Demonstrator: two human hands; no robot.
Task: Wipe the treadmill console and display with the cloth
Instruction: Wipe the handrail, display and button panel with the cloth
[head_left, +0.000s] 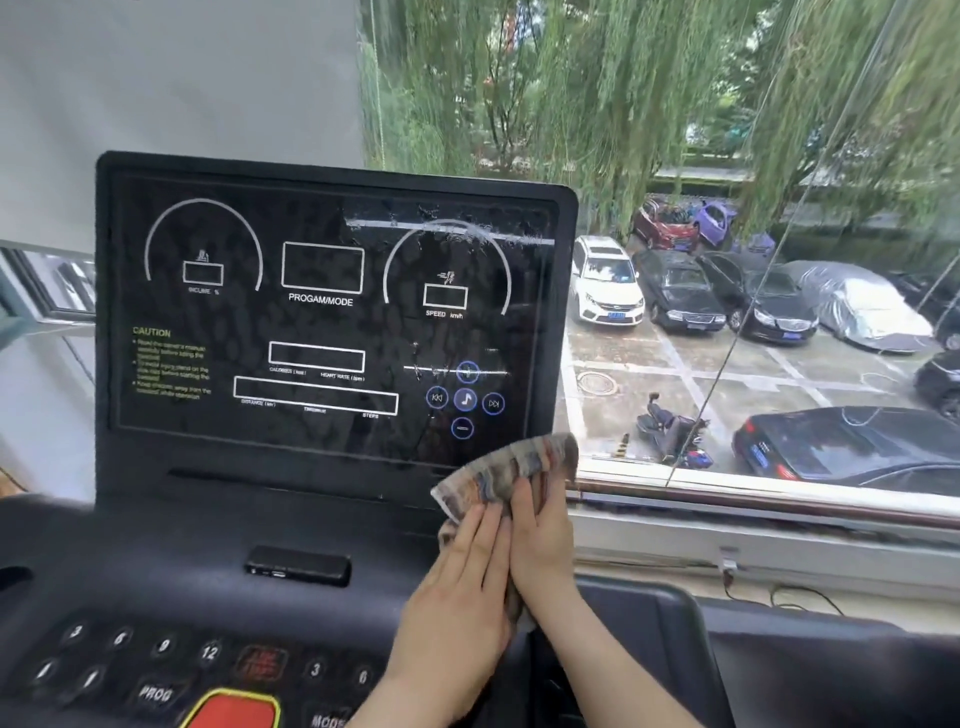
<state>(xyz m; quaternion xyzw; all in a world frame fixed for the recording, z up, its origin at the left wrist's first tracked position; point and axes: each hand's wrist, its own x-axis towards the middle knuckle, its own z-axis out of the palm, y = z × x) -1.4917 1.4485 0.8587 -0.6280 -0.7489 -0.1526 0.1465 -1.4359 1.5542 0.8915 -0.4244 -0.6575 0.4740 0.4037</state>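
Beyond a wide window, a wet car park and willow branches are seen, and the treadmill is set close against the glass. The cloth is held bunched at the lower right corner of the display, above the right edge of the console. It is sandwiched between the left hand and the right hand. The left fingers are laid straight and together against it; the right fingers are mostly hidden behind the fabric, so their curl cannot be told. The cloth's long axis is judged to run upward and slightly right, from the tail between the wrists to a fanned top edge pointed at the display's corner. The display itself is stood upright, its long axis running left to right. Because the cloth appears merely pressed rather than gripped, it could be dropped during a stroke. The touch icons just above could be triggered by a firm pass, and the red button at the console's near edge could be knocked. Wet streaks near the top right corner could be spread rather than lifted.
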